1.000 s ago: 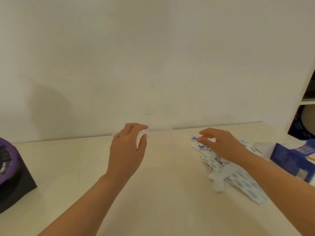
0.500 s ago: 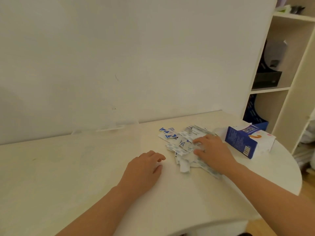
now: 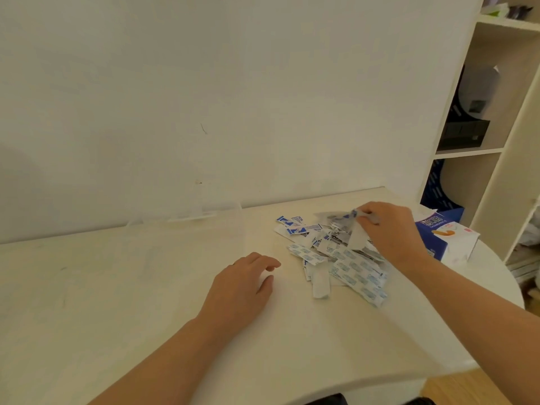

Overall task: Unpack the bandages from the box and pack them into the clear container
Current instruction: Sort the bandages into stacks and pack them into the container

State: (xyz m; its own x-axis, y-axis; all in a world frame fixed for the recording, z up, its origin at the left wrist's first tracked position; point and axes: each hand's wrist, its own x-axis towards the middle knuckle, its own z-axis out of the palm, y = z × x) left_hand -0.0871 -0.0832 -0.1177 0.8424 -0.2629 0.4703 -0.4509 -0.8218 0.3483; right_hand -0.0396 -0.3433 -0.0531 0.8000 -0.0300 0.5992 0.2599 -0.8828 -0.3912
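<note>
We are pinching bandages (image 3: 355,267) at the heap's far edge with our right hand (image 3: 391,229); our left hand (image 3: 242,285) is resting on the table (image 3: 117,287), fingers loose, empty

- The right hand (image 3: 388,229), laid flat on the bandages (image 3: 336,258) half a second ago, has been shifted to their far edge, where a few are now pinched and lifted.
- The left hand (image 3: 242,285), raised by the clear container (image 3: 204,217) a second ago, has been lowered onto the table (image 3: 117,287).

On table (image 3: 117,302): bandage pile (image 3: 342,258) between clear container (image 3: 204,214) left, box (image 3: 447,241) right.
</note>
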